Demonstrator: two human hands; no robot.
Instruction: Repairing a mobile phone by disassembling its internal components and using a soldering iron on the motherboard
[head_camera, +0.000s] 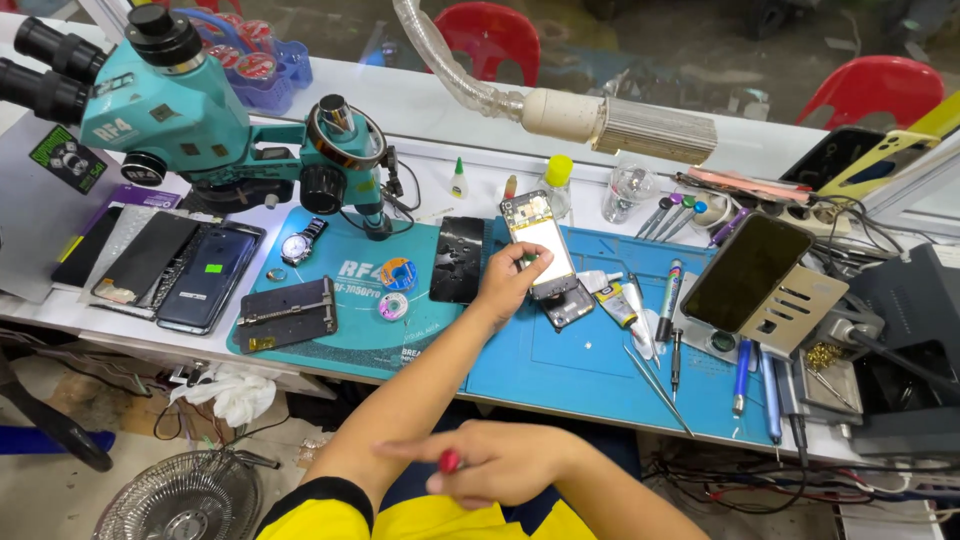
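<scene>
Blue silicone mat (600, 370) on desk (440, 120) under left hand (508, 283), fingers curled, pinching opened phone with white inner plate (540, 245). Right hand (490, 462) nearer body, loosely closed around small red-tipped tool (450, 461). Yellow-labelled glue tube (612, 300) just right of phone.

Red-handled tool (449, 461): only its red end shows, the rest hidden in the right hand (497, 462).
Opened phone (540, 245): near edge covered by left hand (508, 280).
Microscope (170, 100): eyepieces cut off at left edge.
Desk fan (185, 500): cropped by bottom edge.
</scene>
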